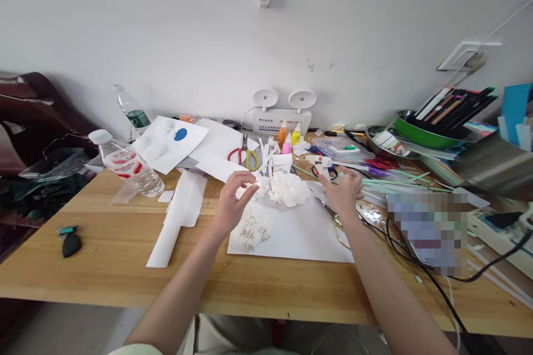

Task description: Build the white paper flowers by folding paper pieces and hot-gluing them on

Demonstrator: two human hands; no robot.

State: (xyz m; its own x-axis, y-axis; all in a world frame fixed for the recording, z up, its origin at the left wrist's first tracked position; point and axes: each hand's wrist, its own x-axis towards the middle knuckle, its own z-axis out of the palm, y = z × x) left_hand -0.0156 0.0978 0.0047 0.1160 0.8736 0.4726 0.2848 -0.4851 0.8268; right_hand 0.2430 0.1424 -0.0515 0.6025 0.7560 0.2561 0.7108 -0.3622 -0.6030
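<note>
My left hand [237, 199] is closed in a pinch, its thumb and fingertips close together beside a white ruffled paper clump [261, 184]. What lies between the fingertips, if anything, is too small to make out. Another fluffy white paper flower [289, 188] sits to its right, and a third white clump [252, 226] lies below the hand. These rest on or by a white paper sheet [300, 238]. My right hand [345, 191] has its thumb and fingers apart, just in front of a white glue gun [320, 161]. Scissors [328, 208] lie partly under the right wrist.
Red and yellow pliers [244, 152] and small paint bottles [287, 144] stand behind the flowers. Two water bottles [125, 163] are at left. To the right lie a blurred phone [428, 233], cables, a power strip [503, 238] and a green bowl of pens [431, 136].
</note>
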